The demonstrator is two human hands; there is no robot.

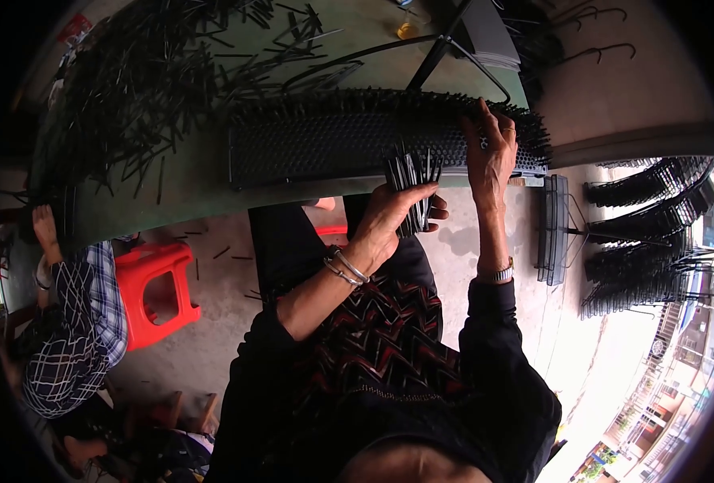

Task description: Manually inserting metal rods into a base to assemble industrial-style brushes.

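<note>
My left hand (383,219) is closed round a bundle of thin black strips (408,173), their ends sticking out above and below the fingers. In front of me, along the near edge of the table, lies a long black perforated rack (309,149) full of small holes. Rows of short black strips (357,101) stand up along its far side. My right hand (494,157) is at the rack's right part, fingers bent down among the standing strips. Whatever sits between those fingertips is too small and dark to make out.
Loose black strips (156,88) cover the left of the green table (204,205). A dark metal stand (433,60) rises behind the rack. Filled racks (655,205) hang at the right. A red stool (160,294) and another person (71,346) are at the left.
</note>
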